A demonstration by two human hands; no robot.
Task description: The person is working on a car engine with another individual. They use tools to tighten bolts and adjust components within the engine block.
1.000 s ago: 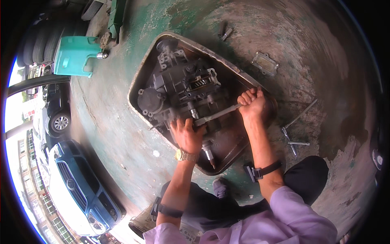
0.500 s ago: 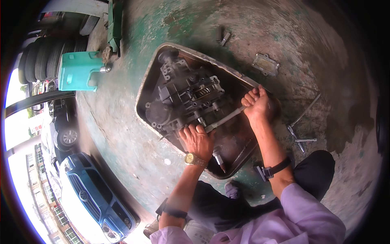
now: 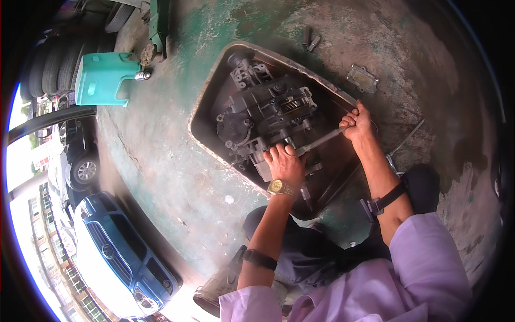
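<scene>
A dark, greasy gearbox (image 3: pixel 268 110) lies in a metal tray (image 3: pixel 199 107) on the floor. Across its near right side runs a long-handled wrench (image 3: pixel 324 140). My right hand (image 3: pixel 358 124) is wrapped round the free end of the handle, close to the tray's right rim. Over the wrench's other end is my left hand (image 3: pixel 288 165), fingers curled and pressed down beside the gearbox's near edge; the wrench head is hidden under it. A small tool with a metal shaft (image 3: pixel 306 197) rests in the tray's near corner.
A flat metal cover (image 3: pixel 362 79) and two small cylindrical sockets (image 3: pixel 310 41) lie on the floor beyond the tray. A long metal bar (image 3: pixel 409 135) is right of my right forearm. At left are a turquoise plastic piece (image 3: pixel 102 80), stacked tyres (image 3: pixel 52 67) and a blue car (image 3: pixel 115 247).
The view has shifted, so the tray and gearbox sit higher and further right in the picture. Both hands stay on the wrench, and its angle across the gearbox looks nearly the same.
</scene>
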